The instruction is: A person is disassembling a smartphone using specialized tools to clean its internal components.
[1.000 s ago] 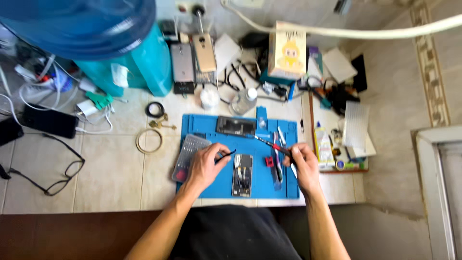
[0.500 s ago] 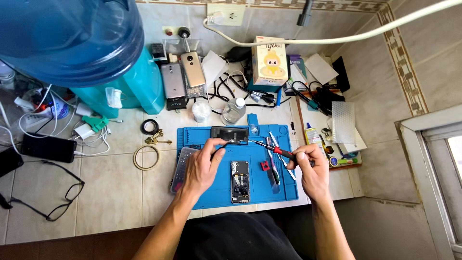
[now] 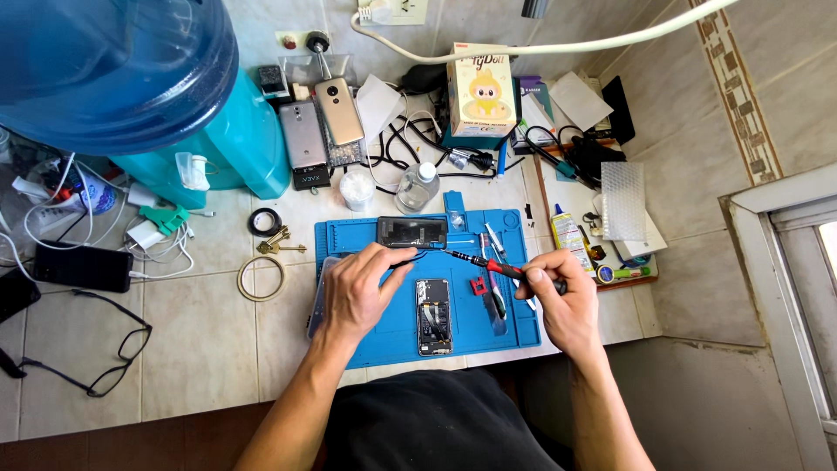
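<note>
A blue work mat (image 3: 384, 336) lies on the tiled counter. An opened phone (image 3: 433, 317) with its insides showing rests on the mat between my hands. My right hand (image 3: 558, 301) is shut on a red-and-black screwdriver (image 3: 488, 265), whose tip points left. My left hand (image 3: 362, 292) pinches a small black part (image 3: 408, 257) at the screwdriver's tip. A second dark phone piece (image 3: 411, 231) lies at the mat's far edge, just behind that tip.
A big blue water bottle (image 3: 113, 65) on a teal dispenser stands far left. Two phones (image 3: 321, 122), cables, a clear bottle (image 3: 416, 187), a yellow box (image 3: 481, 92), keys (image 3: 279, 245), a ring (image 3: 261, 277), glasses (image 3: 87, 366) and a black phone (image 3: 83, 266) lie around.
My left hand has moved from the mat's left side to the screwdriver tip. My right hand has lifted the screwdriver and aimed it left. The view has shifted down a little.
</note>
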